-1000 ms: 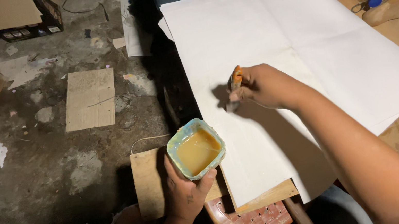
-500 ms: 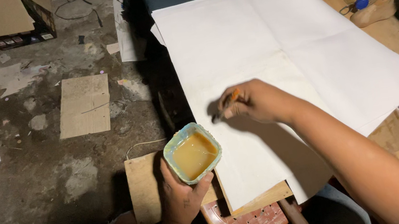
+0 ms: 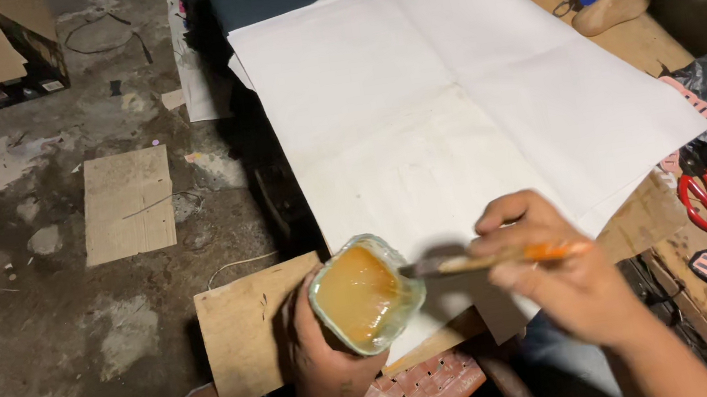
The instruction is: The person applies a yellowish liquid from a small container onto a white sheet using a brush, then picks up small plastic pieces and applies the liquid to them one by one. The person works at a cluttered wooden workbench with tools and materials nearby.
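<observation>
Head view — left hand (image 3: pixel 325 359) grips the glue cup (image 3: pixel 365 294) beside the white sheet (image 3: pixel 452 111); right hand (image 3: pixel 562 275) pinches the brush (image 3: pixel 491 258) at its rim — best to wipe off excess and load lightly

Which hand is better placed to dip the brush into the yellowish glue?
The right hand: it grips the orange-handled brush, whose tip is at the rim of the small green container. The left hand only holds that container.

hands (image 3: pixel 569 288): bare | forearms: no sleeves (smudges on left one) | rings, watch: none seen
</observation>
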The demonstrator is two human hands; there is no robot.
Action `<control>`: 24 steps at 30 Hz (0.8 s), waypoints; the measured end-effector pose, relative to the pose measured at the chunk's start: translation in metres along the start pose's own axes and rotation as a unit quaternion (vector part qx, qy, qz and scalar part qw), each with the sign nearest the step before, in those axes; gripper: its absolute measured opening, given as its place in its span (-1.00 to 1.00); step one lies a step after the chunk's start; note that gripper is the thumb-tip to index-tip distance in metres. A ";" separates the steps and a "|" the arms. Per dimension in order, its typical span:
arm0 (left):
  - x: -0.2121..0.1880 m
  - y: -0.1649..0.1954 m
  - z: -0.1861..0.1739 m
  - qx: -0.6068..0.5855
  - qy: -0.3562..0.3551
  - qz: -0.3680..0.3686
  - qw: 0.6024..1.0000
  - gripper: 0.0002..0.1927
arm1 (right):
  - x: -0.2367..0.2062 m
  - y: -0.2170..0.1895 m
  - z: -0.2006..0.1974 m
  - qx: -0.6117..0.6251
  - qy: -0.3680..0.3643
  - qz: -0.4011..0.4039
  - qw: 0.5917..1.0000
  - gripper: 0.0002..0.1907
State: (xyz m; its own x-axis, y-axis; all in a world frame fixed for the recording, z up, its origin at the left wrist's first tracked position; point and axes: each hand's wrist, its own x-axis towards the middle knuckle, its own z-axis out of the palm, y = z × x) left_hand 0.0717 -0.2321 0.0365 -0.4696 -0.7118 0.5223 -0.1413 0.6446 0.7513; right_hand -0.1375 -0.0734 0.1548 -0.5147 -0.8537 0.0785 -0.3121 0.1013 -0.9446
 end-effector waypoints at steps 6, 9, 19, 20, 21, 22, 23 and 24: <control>0.012 0.028 0.005 -0.008 -0.049 0.064 0.997 0.20 | -0.001 -0.025 0.029 -0.246 -0.062 -0.219 0.942 -0.77; 0.017 0.023 0.006 0.026 -0.032 0.021 0.999 0.09 | -0.013 -0.031 -0.004 -0.116 0.060 -0.184 0.974 -0.72; 0.020 -0.024 -0.004 -0.195 -0.031 -0.262 0.945 0.00 | 0.119 0.061 -0.083 -0.046 0.197 0.052 0.978 -0.74; 0.019 -0.029 -0.005 -0.197 -0.040 -0.267 0.942 -0.02 | 0.138 0.070 -0.087 -0.029 0.211 0.066 0.975 -0.77; 0.018 -0.034 -0.005 -0.199 -0.048 -0.270 0.941 -0.03 | 0.156 0.078 -0.090 -0.011 0.225 0.080 0.971 -0.80; 0.016 -0.038 -0.003 -0.194 -0.040 -0.273 0.942 -0.03 | 0.171 0.086 -0.091 -0.020 0.223 0.089 0.971 -0.81; 0.015 -0.043 -0.002 -0.188 -0.033 -0.273 0.943 -0.02 | 0.184 0.095 -0.090 -0.029 0.220 0.099 0.970 -0.81; 0.013 -0.046 0.000 -0.183 -0.026 -0.275 0.943 -0.02 | 0.197 0.102 -0.091 -0.038 0.218 0.108 0.969 -0.81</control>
State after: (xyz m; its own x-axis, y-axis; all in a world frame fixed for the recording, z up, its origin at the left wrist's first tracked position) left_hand 0.0728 -0.2712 0.0085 -0.4561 -0.8899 -0.0014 -0.0700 0.0343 0.9970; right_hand -0.3434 -0.1843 0.1027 -0.8585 -0.5123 0.0238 -0.2081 0.3056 -0.9291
